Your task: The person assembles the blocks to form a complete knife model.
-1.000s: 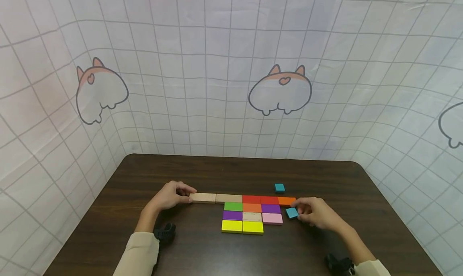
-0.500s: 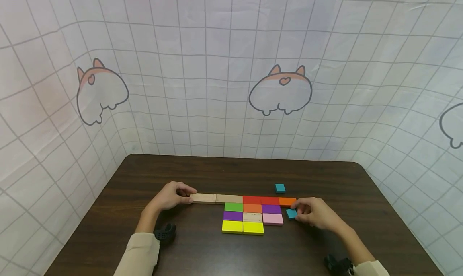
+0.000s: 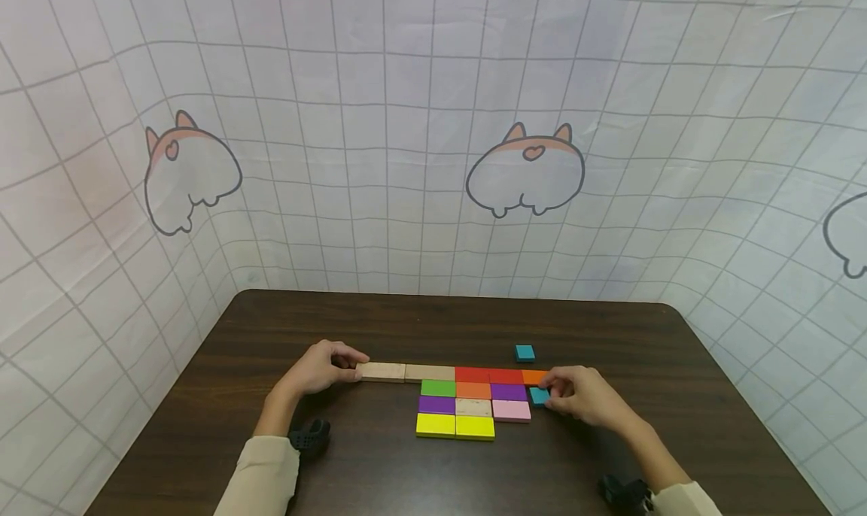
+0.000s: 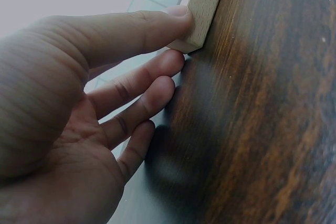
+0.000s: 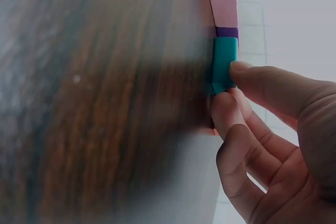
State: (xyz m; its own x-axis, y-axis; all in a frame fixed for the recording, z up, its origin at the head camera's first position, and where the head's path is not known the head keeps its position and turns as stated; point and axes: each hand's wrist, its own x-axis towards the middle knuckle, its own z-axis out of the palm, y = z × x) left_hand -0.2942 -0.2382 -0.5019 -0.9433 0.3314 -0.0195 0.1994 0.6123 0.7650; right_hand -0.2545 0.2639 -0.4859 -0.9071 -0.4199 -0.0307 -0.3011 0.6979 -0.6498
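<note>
My left hand [image 3: 323, 367] grips the left end of a plain wooden block [image 3: 381, 371] in the head view. In the left wrist view the thumb presses the side of this block [image 4: 202, 14], while the other fingers rest near its end. My right hand [image 3: 588, 396] pinches a small blue block [image 3: 538, 396] close to the right side of the purple block [image 3: 509, 392]. The right wrist view shows the thumb on the side of the blue block [image 5: 225, 61]. An orange block [image 3: 533, 377] ends the top row, partly covered by the right fingertips.
A second blue block [image 3: 524, 353] lies apart behind the row. Red [image 3: 472, 374], green [image 3: 438, 388], pink [image 3: 511, 411] and yellow [image 3: 436, 425] blocks lie flat together on the dark wooden table [image 3: 406, 478]. A white gridded curtain [image 3: 379, 162] surrounds the table.
My right hand has slid the blue block left, nearer the purple block, and its fingertips now cover part of the orange block. The left hand stays at the wooden block.
</note>
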